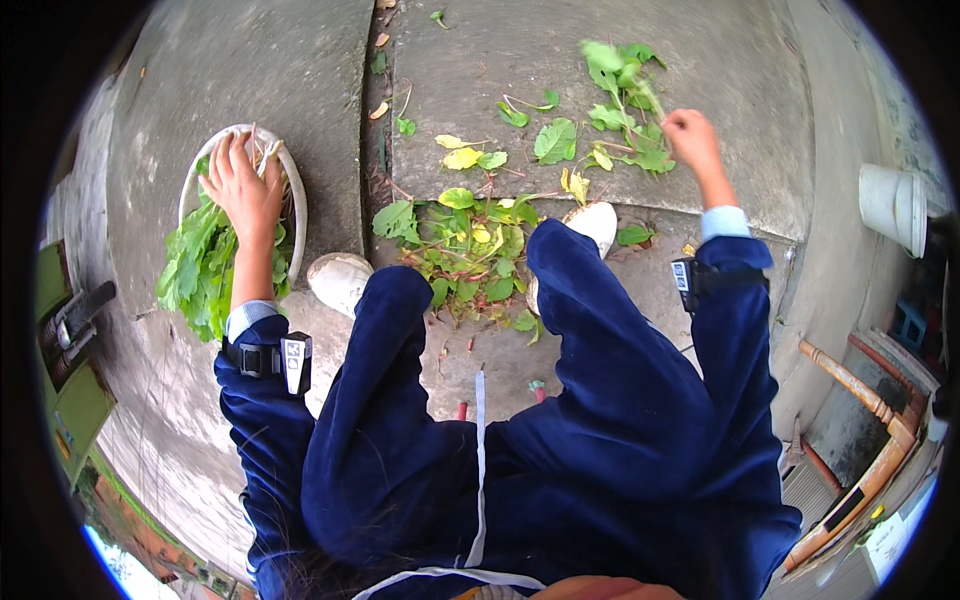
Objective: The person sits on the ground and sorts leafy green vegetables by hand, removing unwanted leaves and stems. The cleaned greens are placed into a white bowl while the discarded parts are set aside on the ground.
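On the left stands a round pale basin point(300, 240) filled with leafy greens point(196, 262), whose leaves hang over its near side. My left hand point(244, 184) lies palm down over their stems inside the rim. Its fingertips are partly lost among the stems, so whether it grips any is unclear. Out to the right, my right hand point(690, 139) pinches a leafy green stalk point(619, 79), blurred by motion. More loose greens point(651, 154) lie on the concrete just below that stalk. A heap of green and yellow leaves point(480, 247) lies between my shoes.
Single leaves, such as a broad green one point(556, 141), are scattered ahead on the concrete floor point(465, 45). A dirt-filled gap point(376, 97) runs between the slabs. At far right are a white bucket point(889, 206) and a wooden chair point(862, 382); a wheel point(82, 311) shows at left.
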Demonstrator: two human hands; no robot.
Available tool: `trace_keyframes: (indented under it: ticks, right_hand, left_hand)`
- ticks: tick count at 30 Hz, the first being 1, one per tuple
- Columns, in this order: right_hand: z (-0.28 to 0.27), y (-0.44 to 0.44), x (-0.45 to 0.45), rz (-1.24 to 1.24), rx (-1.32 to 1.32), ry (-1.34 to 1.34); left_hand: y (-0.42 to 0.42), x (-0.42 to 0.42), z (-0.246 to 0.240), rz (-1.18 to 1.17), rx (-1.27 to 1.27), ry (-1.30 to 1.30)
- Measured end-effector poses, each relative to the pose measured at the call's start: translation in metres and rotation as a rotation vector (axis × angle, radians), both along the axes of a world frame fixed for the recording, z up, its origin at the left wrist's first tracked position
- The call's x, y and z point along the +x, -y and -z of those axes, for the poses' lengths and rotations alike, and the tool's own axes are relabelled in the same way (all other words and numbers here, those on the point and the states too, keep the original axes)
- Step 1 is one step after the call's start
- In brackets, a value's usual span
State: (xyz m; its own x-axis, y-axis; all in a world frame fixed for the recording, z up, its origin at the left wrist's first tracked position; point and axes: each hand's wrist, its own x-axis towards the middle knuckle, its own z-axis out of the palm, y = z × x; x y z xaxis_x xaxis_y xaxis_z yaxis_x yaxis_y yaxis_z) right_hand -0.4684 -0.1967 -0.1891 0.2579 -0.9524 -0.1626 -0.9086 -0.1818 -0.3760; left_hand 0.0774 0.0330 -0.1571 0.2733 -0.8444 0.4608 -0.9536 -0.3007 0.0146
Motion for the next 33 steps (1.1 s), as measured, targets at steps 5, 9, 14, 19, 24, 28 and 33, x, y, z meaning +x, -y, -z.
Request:
trace_keyframes:
  ticks: [5, 9, 14, 19, 24, 28, 33]
  right_hand:
    - [-0.087, -0.002, 0.010, 0.086, 0.407, 0.600]
    - [-0.119, -0.024, 0.059, -0.068, 0.562, 0.693]
    - [-0.138, -0.036, 0.109, -0.147, 0.462, 0.529]
    - [-0.158, -0.036, 0.103, -0.312, -0.380, 0.615]
    - [-0.113, -0.027, 0.113, -0.440, -0.265, -0.094]
    - [-0.121, -0.031, 0.107, -0.487, -0.326, 0.183]
    - [-0.164, -0.045, 0.130, -0.587, 0.075, 0.385]
  left_hand:
    - [0.024, -0.041, -0.040, 0.230, -0.137, -0.099]
    - [0.042, -0.092, -0.064, 0.418, -0.171, -0.199]
    - [0.056, -0.146, -0.070, 0.657, -0.093, -0.335]
    - [0.050, -0.157, -0.064, 0.667, -0.027, -0.370]
    - [0.042, -0.150, -0.057, 0.639, 0.021, -0.366]
    - [0.045, -0.149, -0.060, 0.628, -0.006, -0.394]
    - [0.052, -0.165, -0.081, 0.695, -0.125, -0.457]
